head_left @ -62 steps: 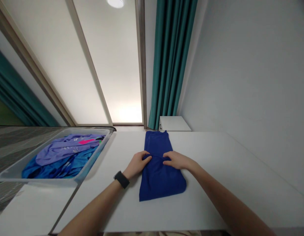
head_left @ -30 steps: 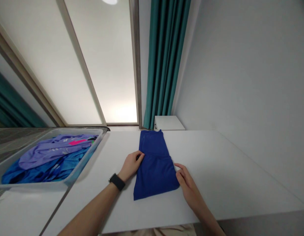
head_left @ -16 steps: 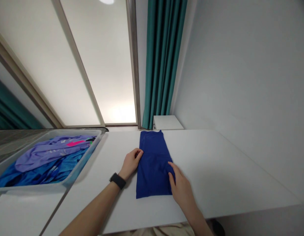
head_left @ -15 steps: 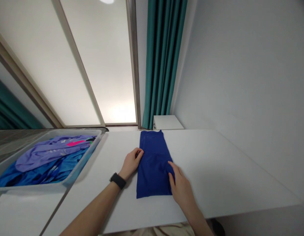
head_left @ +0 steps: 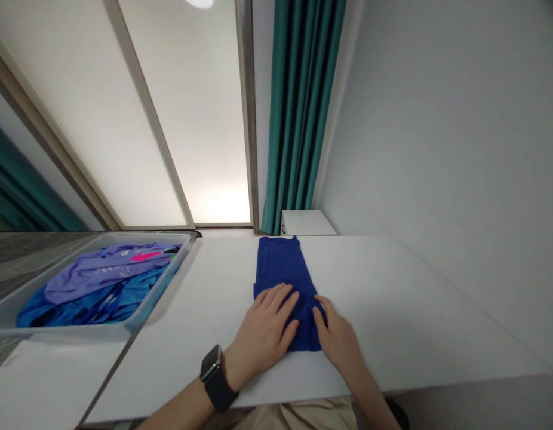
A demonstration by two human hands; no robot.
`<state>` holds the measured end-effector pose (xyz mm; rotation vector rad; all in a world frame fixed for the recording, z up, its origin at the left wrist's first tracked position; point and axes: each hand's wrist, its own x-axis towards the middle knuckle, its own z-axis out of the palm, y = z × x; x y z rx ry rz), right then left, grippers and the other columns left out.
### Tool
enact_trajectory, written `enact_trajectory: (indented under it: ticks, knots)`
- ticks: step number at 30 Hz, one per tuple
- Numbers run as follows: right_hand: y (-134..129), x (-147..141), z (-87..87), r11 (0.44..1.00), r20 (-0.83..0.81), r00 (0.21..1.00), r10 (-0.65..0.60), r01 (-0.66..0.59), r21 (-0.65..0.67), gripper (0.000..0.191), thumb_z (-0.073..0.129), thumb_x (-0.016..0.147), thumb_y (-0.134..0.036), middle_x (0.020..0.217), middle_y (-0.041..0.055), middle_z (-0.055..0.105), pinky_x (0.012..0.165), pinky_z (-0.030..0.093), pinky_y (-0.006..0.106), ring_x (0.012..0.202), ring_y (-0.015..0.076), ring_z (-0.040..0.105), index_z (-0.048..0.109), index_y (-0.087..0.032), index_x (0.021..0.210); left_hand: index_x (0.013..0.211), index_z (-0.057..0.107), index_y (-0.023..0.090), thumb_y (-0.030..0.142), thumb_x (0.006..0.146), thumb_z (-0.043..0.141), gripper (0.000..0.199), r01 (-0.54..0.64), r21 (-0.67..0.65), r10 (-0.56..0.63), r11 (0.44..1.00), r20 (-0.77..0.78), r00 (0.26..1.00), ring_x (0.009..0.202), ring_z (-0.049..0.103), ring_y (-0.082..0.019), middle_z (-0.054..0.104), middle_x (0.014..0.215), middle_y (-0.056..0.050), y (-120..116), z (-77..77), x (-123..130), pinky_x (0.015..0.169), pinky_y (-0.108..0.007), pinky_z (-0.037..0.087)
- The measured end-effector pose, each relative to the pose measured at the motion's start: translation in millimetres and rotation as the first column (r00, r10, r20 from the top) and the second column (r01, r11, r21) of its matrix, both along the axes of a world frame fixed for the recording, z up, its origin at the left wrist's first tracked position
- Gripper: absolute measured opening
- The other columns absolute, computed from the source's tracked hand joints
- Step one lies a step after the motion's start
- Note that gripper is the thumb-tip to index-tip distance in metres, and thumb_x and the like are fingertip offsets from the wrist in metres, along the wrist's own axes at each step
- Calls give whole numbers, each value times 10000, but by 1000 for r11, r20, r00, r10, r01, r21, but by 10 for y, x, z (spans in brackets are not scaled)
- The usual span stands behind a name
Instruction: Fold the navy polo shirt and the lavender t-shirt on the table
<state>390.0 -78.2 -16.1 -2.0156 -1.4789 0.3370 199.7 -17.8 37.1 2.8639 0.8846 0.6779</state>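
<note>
A dark blue cloth (head_left: 283, 260), folded into a long narrow shape, lies flat on the white table (head_left: 205, 298). My left hand (head_left: 267, 325), with a black watch on its wrist, rests palm down on the cloth's near left part, fingers spread. At the cloth's right edge, my right hand (head_left: 339, 334) has its thumb and forefinger on the fabric, pinching it. The cloth's near left corner is hidden under my left hand.
A translucent bin (head_left: 133, 322) holding purple and blue clothes (head_left: 106, 269) stands at the left. Beyond the table's far edge are a small white cabinet (head_left: 307, 222) and a green curtain (head_left: 303, 113). A wall rises at the right.
My left hand has moved from the cloth's left edge right and nearer, onto the fabric, and its fingers have spread out. My right hand stays at the right edge, and the view has shifted slightly.
</note>
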Motion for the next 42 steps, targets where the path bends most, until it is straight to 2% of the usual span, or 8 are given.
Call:
enact_trajectory:
  ticks: [5,8,12,17,23,26,33,42]
  knots:
    - [-15,2,-49,999,127,992,-20,24,-27,404,308,984,-359,1128,111,711,790,515,401,893,282,702,548,-219,1278,1467,385,199,406,1003,353,509,-12,30,15,999,-106,994,1403,372,-231,412,1523,-89,-72,-338,133,1144,-440,316]
    - [-49,-2,-79,1000,172,985,-10,15,-26,412,305,986,-339,1156,115,701,772,514,398,848,273,703,531,-224,1311,1472,379,200,399,1011,332,504,3,32,1,999,-127,992,1416,354,-217,410,1524,-82,-10,-437,111,1161,-445,292]
    - [-81,37,-81,999,165,986,39,-40,7,447,376,954,-309,1249,118,654,793,504,382,858,255,696,461,-229,1386,1476,377,200,394,1007,343,509,24,48,-18,999,-125,992,1429,331,-219,399,1530,-85,-3,-426,92,1173,-453,268]
    - [130,218,60,997,72,996,49,-44,-69,483,347,976,-354,980,96,713,749,485,326,835,227,683,419,-185,1422,1475,381,199,391,1009,334,506,17,51,-10,999,-122,992,1429,329,-216,403,1528,-81,-29,-419,104,1178,-456,257]
    - [649,277,263,983,310,934,179,-186,-8,367,360,981,-261,1147,142,627,909,433,324,1064,233,599,553,-163,1277,1480,376,201,395,1008,336,512,16,49,-10,999,-127,992,1428,333,-219,405,1526,-85,-29,-419,95,1181,-458,250]
    - [806,166,308,974,446,867,223,-220,-60,329,335,1004,-285,1079,139,641,887,433,347,1050,254,601,617,-184,1142,1473,389,203,396,1004,342,510,7,49,-1,999,-117,993,1424,342,-223,420,1517,-87,-37,-424,99,1184,-468,244]
    - [917,-44,239,968,558,792,249,-193,-158,249,344,1020,-283,1017,100,642,678,452,287,850,205,657,579,-201,1011,1475,389,197,400,1000,339,518,-17,34,20,999,-110,994,1415,357,-233,445,1498,-99,-60,-396,121,1179,-485,249]
    - [941,68,140,979,466,863,195,-200,-40,255,262,1049,-270,1022,69,606,671,439,259,863,177,628,506,-207,1008,1467,396,172,416,1003,328,528,-35,69,43,997,-118,992,1433,323,-235,398,1528,-97,-64,-313,119,1186,-467,230]
